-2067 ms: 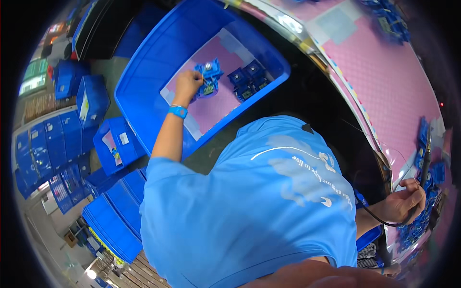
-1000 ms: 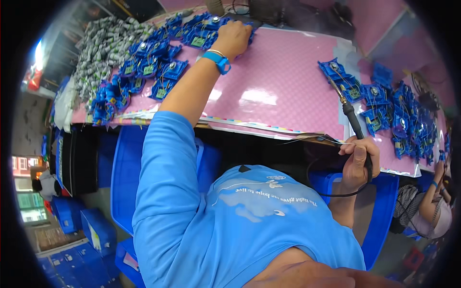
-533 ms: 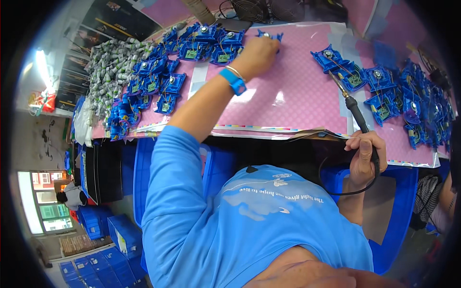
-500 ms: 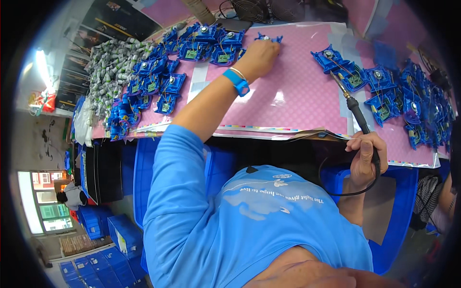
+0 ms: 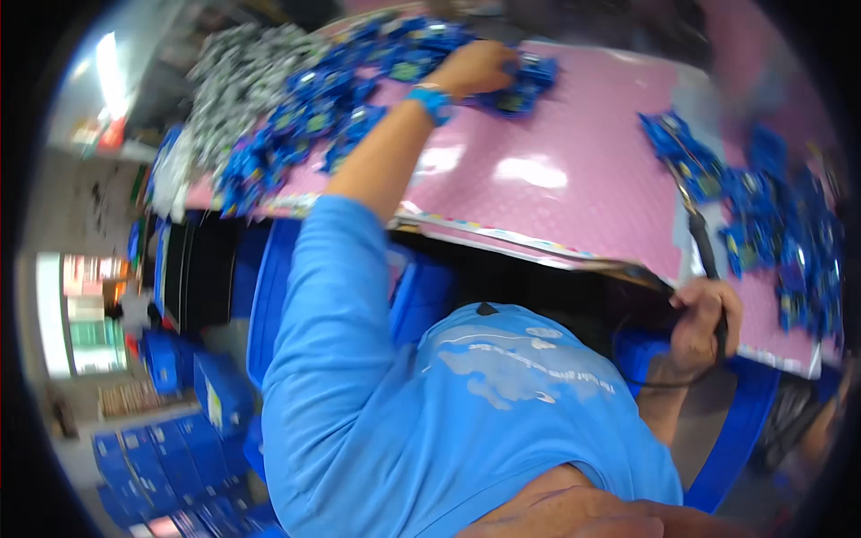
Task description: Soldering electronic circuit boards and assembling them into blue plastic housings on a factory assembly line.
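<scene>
Now, in the head view, more of a blue assembly (image 5: pixel 535 79) is showing right of and below the left hand (image 5: pixel 482 68) than half a second ago, suggesting the piece is lying on the pink-covered bench (image 5: pixel 596 161), near the other blue assemblies (image 5: pixel 309 112). The left fingers are bending at its edge, blurring too much to tell whether they are gripping it. The right hand (image 5: pixel 708 321) is closing round a soldering iron (image 5: pixel 702 240), whose metal end is pointing toward the right-hand blue parts (image 5: pixel 686 157). White lettering is running upside down across the blue shirt (image 5: pixel 395 448); blue bins (image 5: pixel 130 471) are bearing pale patches, too blurred for reading.
</scene>
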The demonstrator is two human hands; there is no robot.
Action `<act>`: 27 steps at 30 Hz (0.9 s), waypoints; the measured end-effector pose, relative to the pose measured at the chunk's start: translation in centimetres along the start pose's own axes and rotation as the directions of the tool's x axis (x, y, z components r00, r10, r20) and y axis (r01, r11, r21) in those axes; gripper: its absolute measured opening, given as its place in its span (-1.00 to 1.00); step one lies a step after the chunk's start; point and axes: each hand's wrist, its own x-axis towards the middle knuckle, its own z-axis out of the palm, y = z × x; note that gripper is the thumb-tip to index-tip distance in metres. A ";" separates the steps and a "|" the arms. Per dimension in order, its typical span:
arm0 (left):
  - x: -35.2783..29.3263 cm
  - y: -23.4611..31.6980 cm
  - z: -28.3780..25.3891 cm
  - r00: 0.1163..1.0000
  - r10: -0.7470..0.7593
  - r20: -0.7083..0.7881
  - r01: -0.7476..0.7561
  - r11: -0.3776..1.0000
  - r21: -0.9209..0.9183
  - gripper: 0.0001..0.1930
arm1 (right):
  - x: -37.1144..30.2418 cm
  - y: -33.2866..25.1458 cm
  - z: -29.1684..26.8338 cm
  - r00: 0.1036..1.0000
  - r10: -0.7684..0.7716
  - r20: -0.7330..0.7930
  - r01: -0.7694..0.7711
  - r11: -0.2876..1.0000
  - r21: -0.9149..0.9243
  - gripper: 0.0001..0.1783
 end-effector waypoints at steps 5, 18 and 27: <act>0.5 -1.4 1.1 0.998 -0.058 -0.040 0.055 0.996 -0.075 -0.58 | 0.9 0.5 -0.2 0.994 0.077 0.074 -0.074 0.996 -0.044 -0.71; -5.2 3.5 1.1 0.939 0.158 -0.304 -0.184 0.981 -0.058 -0.80 | 1.7 -1.3 3.3 0.965 -0.180 0.193 0.220 0.952 -0.213 -0.73; -43.4 5.0 -6.3 0.790 -0.519 -0.326 0.445 0.851 -0.279 -0.85 | 3.2 -1.2 4.1 0.955 -0.217 0.200 0.253 0.952 -0.173 -0.71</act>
